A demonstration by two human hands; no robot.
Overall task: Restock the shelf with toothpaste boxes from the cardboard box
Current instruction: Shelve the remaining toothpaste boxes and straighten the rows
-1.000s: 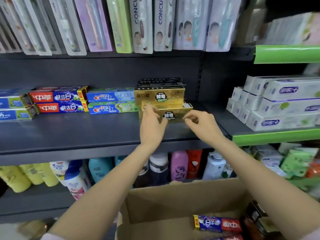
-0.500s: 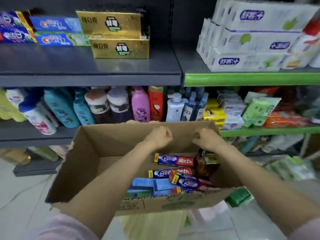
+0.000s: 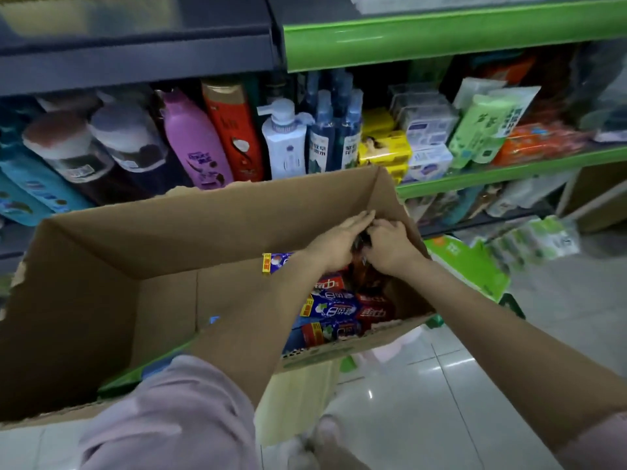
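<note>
Hands: both deep inside the cardboard box [image 3: 112,266], meeting at its far right corner, about 1 o'clock from the box's middle.
Left hand [image 3: 334,247]: fingers stretched nearly straight, laid flat against a dark item [image 3: 361,240] wedged between the two hands.
Right hand [image 3: 390,247]: fingers curled over the same dark item (too hidden and blurred to name); grip looks closed round it.
Toothpaste boxes [image 3: 334,310]: blue-and-red cartons heaped along the box's right side, at 5 o'clock from the hands, one more blue carton end [image 3: 276,262] poking out at 9 o'clock beside the left wrist.
Cardboard box: open-topped, left half showing bare floor, near wall printed in green.
Shelf edge [image 3: 441,32]: green strip at 12 o'clock, grey strip to its left.
Lower shelf: purple bottle [image 3: 193,144], red bottle [image 3: 234,127], white pump bottle [image 3: 285,140] standing behind the box's far wall.
Sleeves: pale lilac, at 6 o'clock.
</note>
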